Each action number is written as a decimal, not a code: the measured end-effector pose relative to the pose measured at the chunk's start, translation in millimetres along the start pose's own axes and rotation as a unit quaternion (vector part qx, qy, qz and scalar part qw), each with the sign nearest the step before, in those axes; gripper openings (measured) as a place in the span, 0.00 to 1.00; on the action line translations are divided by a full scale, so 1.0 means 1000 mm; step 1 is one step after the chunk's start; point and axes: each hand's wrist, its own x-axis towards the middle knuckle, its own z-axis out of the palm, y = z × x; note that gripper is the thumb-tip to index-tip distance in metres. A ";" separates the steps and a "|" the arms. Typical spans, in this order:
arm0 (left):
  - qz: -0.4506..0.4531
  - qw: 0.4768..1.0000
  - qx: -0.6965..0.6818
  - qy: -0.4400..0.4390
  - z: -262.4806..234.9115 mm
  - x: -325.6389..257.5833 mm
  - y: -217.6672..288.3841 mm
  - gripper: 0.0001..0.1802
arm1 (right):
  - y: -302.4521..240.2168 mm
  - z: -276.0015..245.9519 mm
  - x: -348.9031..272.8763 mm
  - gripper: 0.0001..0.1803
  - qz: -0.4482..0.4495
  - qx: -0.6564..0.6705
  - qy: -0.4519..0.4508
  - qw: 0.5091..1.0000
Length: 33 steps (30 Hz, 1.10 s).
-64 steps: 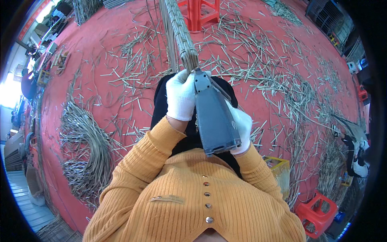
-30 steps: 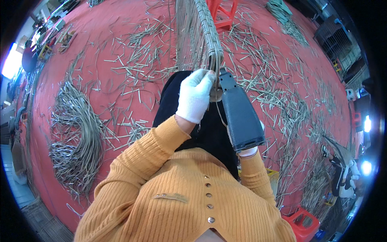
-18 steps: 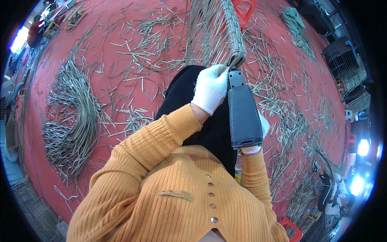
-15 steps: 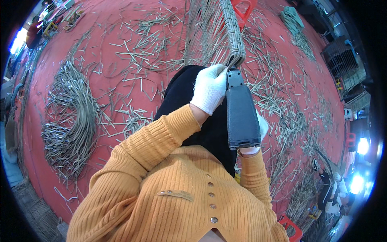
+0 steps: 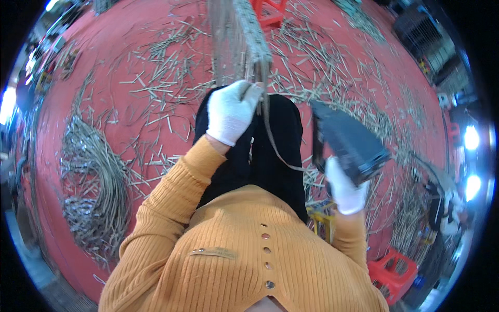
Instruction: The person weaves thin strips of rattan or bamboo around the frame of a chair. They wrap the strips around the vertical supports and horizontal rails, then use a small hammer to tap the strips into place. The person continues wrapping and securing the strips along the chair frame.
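In the head view, the tool (image 5: 349, 136) has swung right, off the woven frame (image 5: 251, 34) at upper centre, uncovering the frame's end. The left hand (image 5: 232, 112) pinches a strip (image 5: 271, 138) there; the right hand (image 5: 343, 188) grips the tool. Scraps (image 5: 176, 39) litter the red floor (image 5: 119, 47); a bundle (image 5: 104, 177) lies left, a stool (image 5: 392, 283) lower right.

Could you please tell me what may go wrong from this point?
The loose, flat, grey-brown strip might catch on the dark grey, blocky handheld tool in the white-gloved right hand. The long, greyish woven piece could shift, since only the white-gloved left hand is at its end. Pale strip scraps littering the red floor might cause slipping.
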 end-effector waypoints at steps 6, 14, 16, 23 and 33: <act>-0.051 0.988 -0.090 -0.112 -0.015 0.000 -0.005 0.21 | 0.059 -0.154 -0.079 0.19 0.259 0.111 0.141 0.949; -0.115 0.970 -0.176 -0.120 -0.020 0.010 -0.015 0.25 | 0.293 -0.199 -0.192 0.46 0.407 -0.433 0.311 0.742; -0.122 0.971 -0.155 -0.136 -0.031 0.013 -0.023 0.25 | 0.293 -0.183 -0.185 0.43 0.478 -0.504 0.288 0.659; -0.155 0.956 -0.206 -0.137 -0.073 0.019 -0.042 0.27 | 0.322 -0.100 -0.103 0.12 0.074 -0.414 0.073 0.904; -0.227 0.937 -0.169 -0.205 -0.095 0.024 -0.006 0.24 | 0.487 0.090 -0.253 0.12 0.569 -0.064 -0.259 0.778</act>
